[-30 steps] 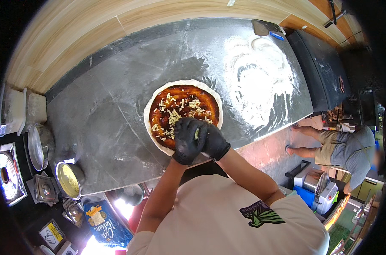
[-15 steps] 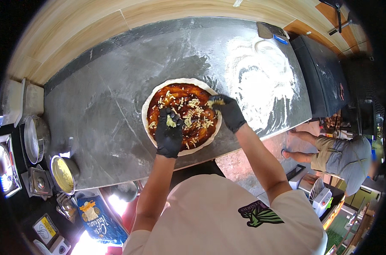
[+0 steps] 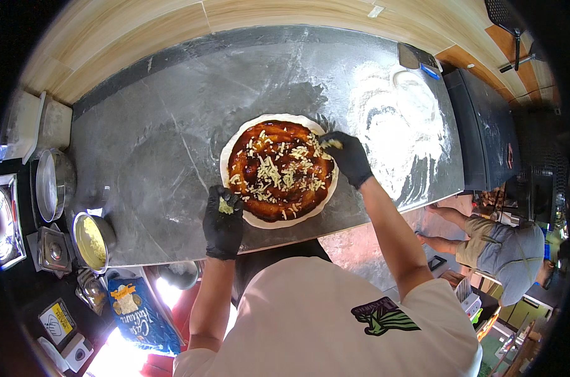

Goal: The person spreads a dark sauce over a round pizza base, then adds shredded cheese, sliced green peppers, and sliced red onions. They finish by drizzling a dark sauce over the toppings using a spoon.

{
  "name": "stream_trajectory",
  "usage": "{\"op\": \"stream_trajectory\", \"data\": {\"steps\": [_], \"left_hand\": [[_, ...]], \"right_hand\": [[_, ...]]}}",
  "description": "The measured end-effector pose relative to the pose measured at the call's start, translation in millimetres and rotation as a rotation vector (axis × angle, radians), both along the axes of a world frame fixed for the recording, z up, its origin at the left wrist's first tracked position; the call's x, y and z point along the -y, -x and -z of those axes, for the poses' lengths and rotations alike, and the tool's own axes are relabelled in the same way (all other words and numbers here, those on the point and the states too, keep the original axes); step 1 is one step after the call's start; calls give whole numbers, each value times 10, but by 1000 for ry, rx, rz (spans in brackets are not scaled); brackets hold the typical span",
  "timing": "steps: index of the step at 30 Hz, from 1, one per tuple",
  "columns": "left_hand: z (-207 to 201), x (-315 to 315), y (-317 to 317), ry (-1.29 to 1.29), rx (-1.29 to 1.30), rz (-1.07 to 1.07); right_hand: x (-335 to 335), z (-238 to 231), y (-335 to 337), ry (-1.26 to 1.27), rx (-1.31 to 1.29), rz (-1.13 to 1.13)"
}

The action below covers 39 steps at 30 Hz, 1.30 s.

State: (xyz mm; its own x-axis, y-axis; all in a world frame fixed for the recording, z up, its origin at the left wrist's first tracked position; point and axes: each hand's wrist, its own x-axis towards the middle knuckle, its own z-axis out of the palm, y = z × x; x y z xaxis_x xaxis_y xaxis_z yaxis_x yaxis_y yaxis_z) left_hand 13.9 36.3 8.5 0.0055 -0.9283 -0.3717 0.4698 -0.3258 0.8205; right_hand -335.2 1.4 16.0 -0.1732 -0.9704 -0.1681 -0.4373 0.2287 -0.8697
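A raw pizza base [image 3: 231,141] with a pale dough rim lies on the grey counter, spread with dark red-brown sauce [image 3: 253,201]. Shredded cheese [image 3: 269,174] is scattered over it, thickest about the middle. My left hand [image 3: 223,226], in a black glove, is curled around a small clump of shredded cheese by the base's lower left edge. At the upper right rim, my black-gloved right hand [image 3: 349,160] pinches more shreds between its fingertips.
White flour [image 3: 398,119] covers the counter's right part, with a scraper [image 3: 409,56] at its far edge. A bowl of shredded cheese [image 3: 91,242] stands at the near left corner, beside a round metal pan [image 3: 49,185]. A person [image 3: 511,251] stands off to the right.
My left hand has drawn back from over the base to its lower left edge. My right hand stays near the right rim. More cheese lies on the middle and right of the sauce.
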Motion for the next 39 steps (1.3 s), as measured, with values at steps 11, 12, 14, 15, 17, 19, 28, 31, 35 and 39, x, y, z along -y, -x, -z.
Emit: {"op": "stream_trajectory", "data": {"steps": [11, 12, 14, 15, 17, 19, 28, 31, 35, 39], "left_hand": [[12, -96, -203, -177, -556, -112], [23, -106, -232, -165, -576, -110], [41, -127, -272, -174, -601, -134], [43, -134, -290, -196, -605, -157], [34, -145, -307, -218, -601, -181], [5, -142, -319, -212, -643, -176], [-61, -132, -452, -162, -704, -129], [-33, -165, -512, -223, -701, -151], [-47, -159, -516, -171, -722, -103], [-124, -133, -499, -227, -635, -142]], "right_hand": [[917, 14, -213, 5, -303, -112], [908, 1, -216, -45, -249, -105], [879, -3, -247, -95, -155, -100], [880, 20, -302, -22, -188, -122], [929, 82, -432, -8, -99, -208], [1017, 144, -568, 21, -159, -249], [951, 82, -570, 34, -139, -185], [914, 97, -598, 53, -202, -175], [1050, 166, -961, 46, 21, -165], [1050, 102, -1328, -119, 329, -73]]}}
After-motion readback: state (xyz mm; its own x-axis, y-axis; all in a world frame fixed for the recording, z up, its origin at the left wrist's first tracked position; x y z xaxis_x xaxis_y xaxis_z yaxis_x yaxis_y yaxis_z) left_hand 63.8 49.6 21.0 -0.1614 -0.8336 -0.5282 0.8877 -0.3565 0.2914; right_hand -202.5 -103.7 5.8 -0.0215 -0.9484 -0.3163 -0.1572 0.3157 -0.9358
